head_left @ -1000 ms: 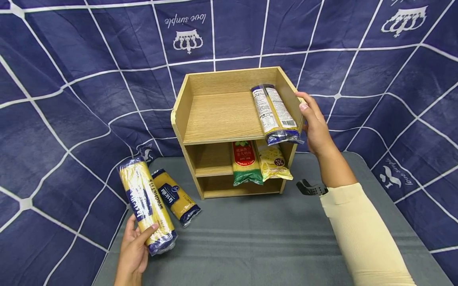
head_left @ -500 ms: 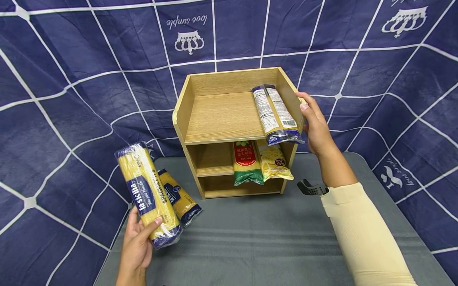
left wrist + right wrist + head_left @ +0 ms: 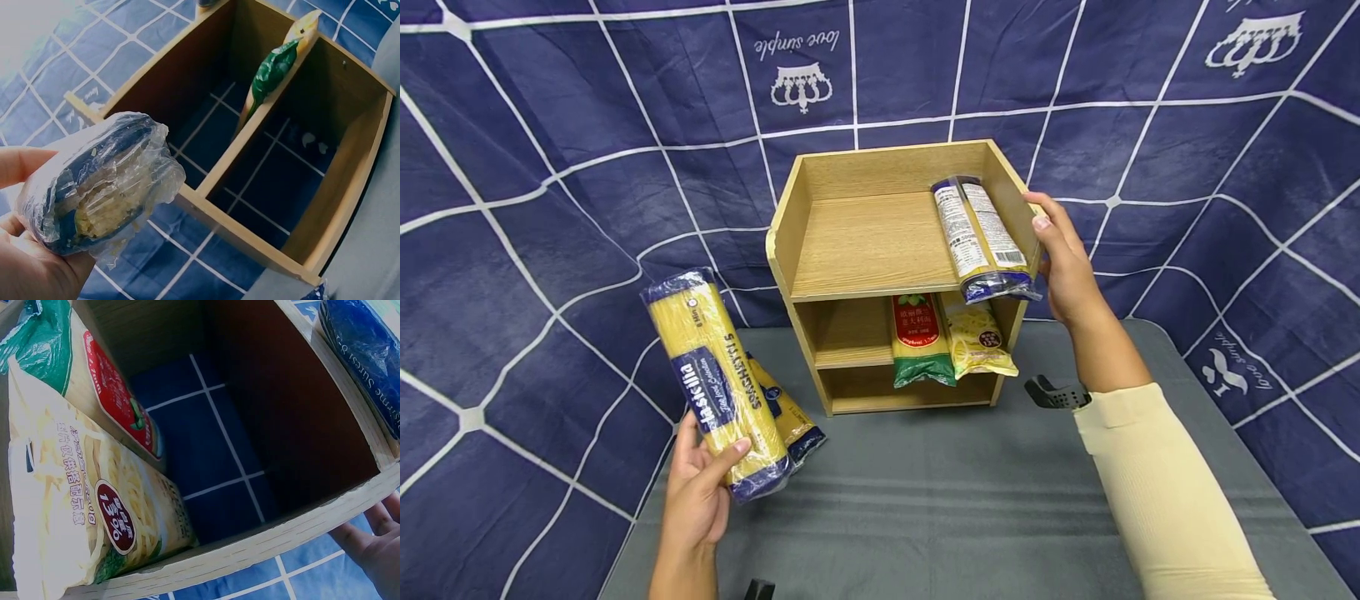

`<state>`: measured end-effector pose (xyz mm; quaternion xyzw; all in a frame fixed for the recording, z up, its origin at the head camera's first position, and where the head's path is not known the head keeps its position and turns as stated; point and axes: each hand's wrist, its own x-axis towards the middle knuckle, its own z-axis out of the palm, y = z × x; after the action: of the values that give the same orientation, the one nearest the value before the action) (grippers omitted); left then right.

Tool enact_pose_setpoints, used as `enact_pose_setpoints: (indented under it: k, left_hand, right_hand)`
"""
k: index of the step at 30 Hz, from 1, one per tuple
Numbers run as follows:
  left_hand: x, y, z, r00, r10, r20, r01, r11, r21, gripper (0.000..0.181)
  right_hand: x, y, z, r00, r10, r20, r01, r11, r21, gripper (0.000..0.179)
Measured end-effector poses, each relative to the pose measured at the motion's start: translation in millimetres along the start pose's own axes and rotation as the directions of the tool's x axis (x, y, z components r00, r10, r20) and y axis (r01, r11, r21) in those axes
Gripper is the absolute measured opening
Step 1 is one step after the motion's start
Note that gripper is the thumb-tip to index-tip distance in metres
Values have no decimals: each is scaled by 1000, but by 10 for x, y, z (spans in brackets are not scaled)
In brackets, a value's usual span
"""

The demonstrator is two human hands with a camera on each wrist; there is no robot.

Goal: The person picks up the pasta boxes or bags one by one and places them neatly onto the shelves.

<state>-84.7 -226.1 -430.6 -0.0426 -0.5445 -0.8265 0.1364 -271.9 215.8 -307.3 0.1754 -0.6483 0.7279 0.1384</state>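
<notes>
My left hand [image 3: 696, 500] grips the lower end of a yellow-and-blue spaghetti pack [image 3: 718, 383], thumb across its front. The pack is raised and tilted, partly covering a second spaghetti pack [image 3: 790, 417] lying on the table. In the left wrist view its crinkled clear end [image 3: 112, 187] faces the camera. My right hand [image 3: 1063, 258] holds the right side panel of a wooden shelf [image 3: 872, 242]; in the right wrist view its fingers [image 3: 369, 540] are outside that panel. Blue-ended pasta packaging [image 3: 981, 237], white labels up, lies on the shelf's top against this panel.
On the middle level, a red-and-green spaghetti bag [image 3: 919, 337] and a yellow noodle bag [image 3: 977, 337] stick out at the right. The grey table [image 3: 925, 500] extends in front. Blue gridded cloth [image 3: 895, 67] hangs behind and at both sides.
My left hand has raised the spaghetti pack and moved it slightly right, turning its printed front more toward the head camera. The right hand stays on the shelf's side panel.
</notes>
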Motion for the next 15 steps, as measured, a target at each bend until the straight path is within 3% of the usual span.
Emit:
enact_pose_setpoints:
  k: [15]
  left_hand:
    - [174, 50, 231, 999, 30, 29, -29, 999, -26, 76]
  right_hand:
    - [14, 13, -6, 1000, -4, 4, 4, 1000, 3, 42]
